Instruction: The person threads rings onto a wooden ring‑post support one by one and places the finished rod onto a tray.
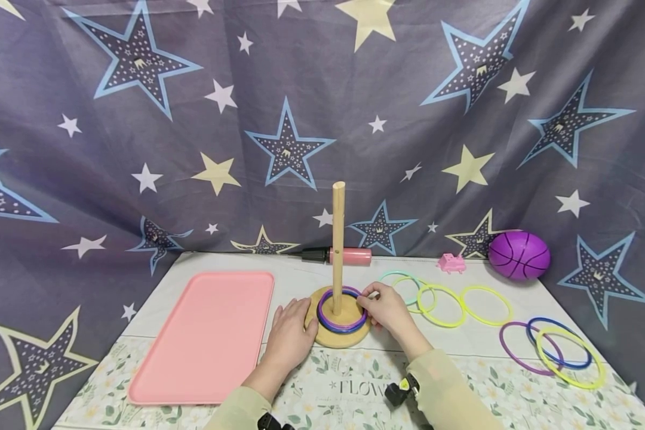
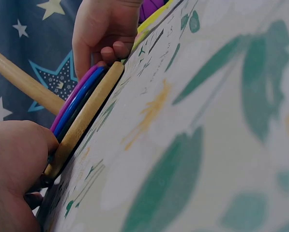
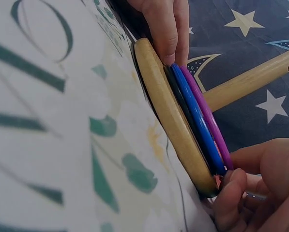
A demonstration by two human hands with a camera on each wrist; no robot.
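A round wooden base (image 1: 337,340) with an upright wooden post (image 1: 338,239) stands in front of me. Around the foot of the post lie stacked rings: a purple ring (image 3: 205,108) on top, a blue ring (image 3: 195,108) beneath it, and a dark ring (image 3: 183,106) lowest. My left hand (image 1: 291,334) rests at the left edge of the base, fingers extended, its thumb by the rings. At the right side, my right hand (image 1: 389,307) pinches the purple ring's edge between thumb and fingers; exactly which rings it grips is partly hidden.
A pink tray (image 1: 204,340) lies on the left. To the right are several loose rings, including a yellow ring (image 1: 486,306) and a purple one (image 1: 507,352). Behind stand a pink-and-black pump (image 1: 350,256), a small pink toy (image 1: 451,263) and a purple ball (image 1: 518,255).
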